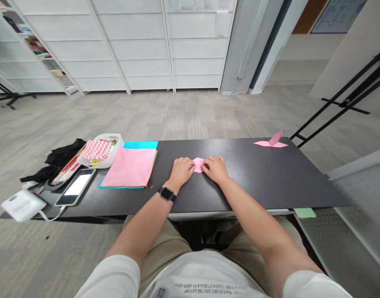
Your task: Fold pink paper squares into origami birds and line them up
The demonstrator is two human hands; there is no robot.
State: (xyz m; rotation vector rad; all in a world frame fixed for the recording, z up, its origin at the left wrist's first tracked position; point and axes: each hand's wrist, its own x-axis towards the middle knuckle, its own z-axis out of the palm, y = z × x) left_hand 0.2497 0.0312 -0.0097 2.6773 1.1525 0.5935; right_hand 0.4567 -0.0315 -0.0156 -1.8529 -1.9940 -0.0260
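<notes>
A small folded piece of pink paper (198, 165) lies on the dark table in front of me, between my two hands. My left hand (182, 170) is closed at its left edge, thumb and fingers pinching the paper. At the right edge my right hand (216, 169) pinches it too, with the fingers curled in. The fingers partly cover the paper's sides, so its full outline is hidden. A folded pink paper figure (273, 141) with a raised part stands near the table's far right corner.
Left of my hands is a stack of coloured paper (129, 167), pink on top. Beyond it stand a white basket (115, 145), a phone (76, 187) cabled to a white power bank (22, 205), and black cloth (65, 153). A green slip (304, 212) sits below the table's right front edge.
</notes>
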